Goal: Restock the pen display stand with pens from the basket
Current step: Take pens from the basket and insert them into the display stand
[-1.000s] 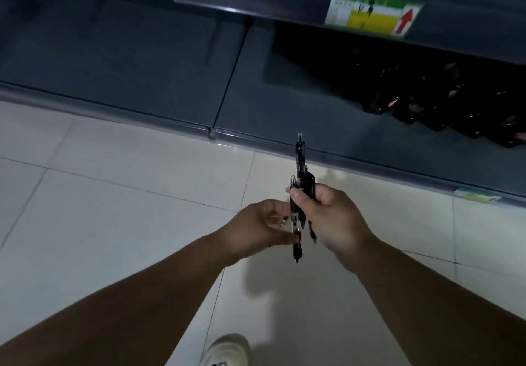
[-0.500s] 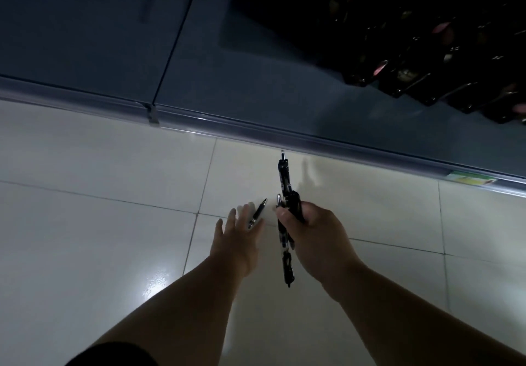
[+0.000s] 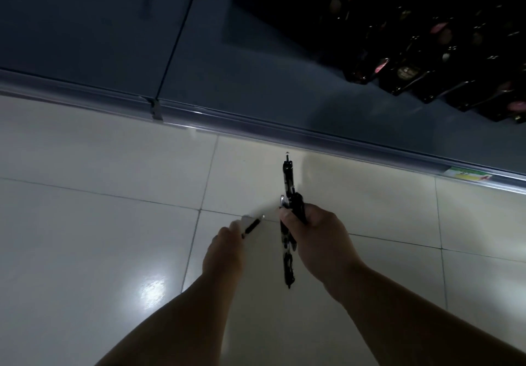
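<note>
Pale tiled floor (image 3: 85,195) runs up to a dark low shelf (image 3: 256,66) in dim light; neither basket nor stand is in view. My right hand (image 3: 318,240) grips a bunch (image 3: 287,177) of black pens, curled tight round its middle, and its long axis points away from me toward the shelf edge. One loose pen (image 3: 252,226) sits just left of the bunch, slanting up and right, its near end at my left hand's (image 3: 225,251) fingers (image 3: 234,227). Those look bent, but blur hides whether they pinch the pen or only reach it. The left hand is nearer, so I judge it should take the pen along that slant.
</note>
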